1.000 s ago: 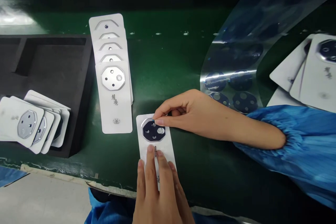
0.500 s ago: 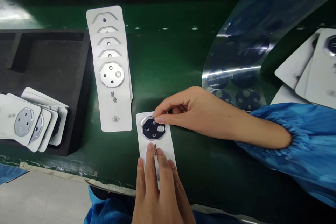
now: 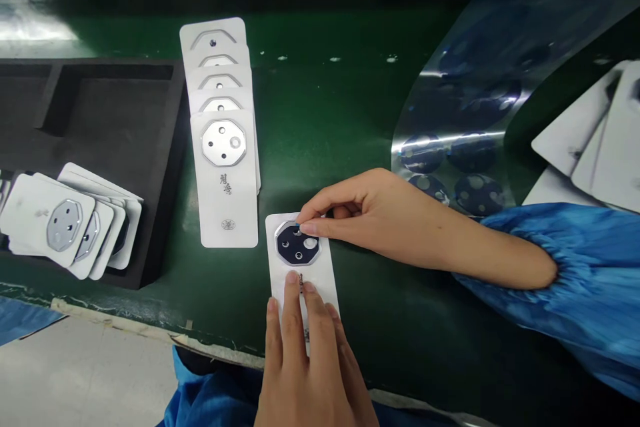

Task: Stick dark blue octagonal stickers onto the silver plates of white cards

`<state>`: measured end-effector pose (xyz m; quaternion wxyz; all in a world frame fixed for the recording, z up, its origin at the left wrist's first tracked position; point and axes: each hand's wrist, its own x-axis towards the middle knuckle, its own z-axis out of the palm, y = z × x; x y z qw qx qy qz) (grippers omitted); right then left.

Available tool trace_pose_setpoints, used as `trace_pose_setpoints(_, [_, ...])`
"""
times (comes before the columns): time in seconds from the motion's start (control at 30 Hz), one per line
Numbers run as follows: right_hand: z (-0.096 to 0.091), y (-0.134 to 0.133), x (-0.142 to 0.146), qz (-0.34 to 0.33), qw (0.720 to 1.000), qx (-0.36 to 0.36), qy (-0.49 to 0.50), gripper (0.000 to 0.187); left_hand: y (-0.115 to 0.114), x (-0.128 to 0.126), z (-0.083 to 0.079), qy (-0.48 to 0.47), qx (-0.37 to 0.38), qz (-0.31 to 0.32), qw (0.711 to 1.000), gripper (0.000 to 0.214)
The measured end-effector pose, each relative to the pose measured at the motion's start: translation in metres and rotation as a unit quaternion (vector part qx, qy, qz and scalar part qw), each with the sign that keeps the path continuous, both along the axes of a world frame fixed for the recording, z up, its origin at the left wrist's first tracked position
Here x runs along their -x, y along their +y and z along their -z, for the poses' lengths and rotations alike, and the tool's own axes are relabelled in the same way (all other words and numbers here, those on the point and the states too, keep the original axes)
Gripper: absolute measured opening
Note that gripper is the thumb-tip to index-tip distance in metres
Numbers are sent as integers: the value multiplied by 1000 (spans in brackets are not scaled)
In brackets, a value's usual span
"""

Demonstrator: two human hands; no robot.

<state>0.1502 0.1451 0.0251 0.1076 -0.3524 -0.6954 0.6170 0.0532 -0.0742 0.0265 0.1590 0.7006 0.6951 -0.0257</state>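
A white panel [image 3: 326, 280] with rounded corners lies on the green table in front of me. Near its top sits a dark, silver-rimmed octagonal plate [image 3: 291, 245] with several round holes. My left hand [image 3: 313, 353] rests flat over the panel's lower part, fingers stretched and slightly spread. At the plate's upper right edge, my right hand [image 3: 345, 210] has thumb and forefinger pinched together. A tiny bluish bit shows at those fingertips, too small to name. Just left lies an overlapping row of similar white panels [image 3: 227, 197] with silvery octagonal plates.
A black foam tray [image 3: 170, 147] stands at left, with a fanned pile of panels [image 3: 30, 203] over its near corner. On the right, a clear strip [image 3: 453, 140] bearing dark round stickers curves upward. More white panels [image 3: 565, 127] lie beyond it. The table's worn front edge [image 3: 125, 330] runs below.
The whole view has shifted slightly, so things appear a little further right. Both hands keep nearly the same pose on the panel.
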Motion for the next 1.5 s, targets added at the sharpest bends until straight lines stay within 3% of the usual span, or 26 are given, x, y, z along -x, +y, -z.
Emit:
trace_pose_setpoints(0.13, [0,-5,1,-2,998,-56,-17,13,4,-4,-3,2,-22,-23,999,42])
trace_pose_setpoints(0.23, [3,-12,2,-49,972,-230,-10,15,9,-4,-8,11,-40,-15,999,42])
trace_pose_setpoints(0.27, [4,-15,2,-73,943,-324,-18,20,10,-4,-10,16,-46,-3,999,41])
trace_pose_setpoints(0.33, [5,-19,3,-97,853,-508,-65,25,12,-1,-12,25,-51,18,998,41])
trace_pose_setpoints(0.4, [8,-22,4,-67,778,-612,-126,21,12,0,-10,26,-50,31,998,40])
trace_pose_setpoints(0.43, [10,-23,5,-49,768,-623,-143,24,10,-1,-7,25,-52,29,998,40])
trace_pose_setpoints(0.47, [13,-24,7,-44,776,-613,-145,38,9,-2,-2,23,-58,23,998,39])
trace_pose_setpoints(0.57, [17,-28,13,-81,843,-521,-102,64,4,-7,19,15,-118,-27,993,37])
trace_pose_setpoints(0.63, [16,-31,16,-83,883,-452,-91,57,4,-10,33,4,-174,-67,982,38])
trace_pose_setpoints(0.77, [3,-37,22,-38,953,-291,-73,39,7,-6,47,1,-158,-46,986,37])
trace_pose_setpoints(0.87, [-7,-42,24,-39,968,-246,-21,26,8,2,42,21,-169,1,985,34])
trace_pose_setpoints(0.93, [-13,-39,23,-12,968,-252,6,20,13,11,30,6,-185,33,982,38])
trace_pose_setpoints(1.03, [-29,-22,11,118,951,-285,24,35,30,31,3,-64,-205,43,976,54])
trace_pose_setpoints(1.1, [-44,-3,-8,199,930,-309,13,49,45,48,-9,-23,-236,-57,970,55])
trace_pose_setpoints(1.17, [-62,17,-39,256,911,-324,-22,63,60,65,-9,62,-254,-149,954,60])
trace_pose_setpoints(1.3, [-84,45,-129,355,871,-311,-139,72,79,86,9,91,-257,-214,938,64])
trace_pose_setpoints(1.4, [-77,52,-195,460,805,-284,-246,62,82,91,17,107,-269,-225,930,62])
trace_pose_setpoints(1.5, [-54,58,-230,540,722,-288,-322,43,77,94,14,117,-276,-208,931,64])
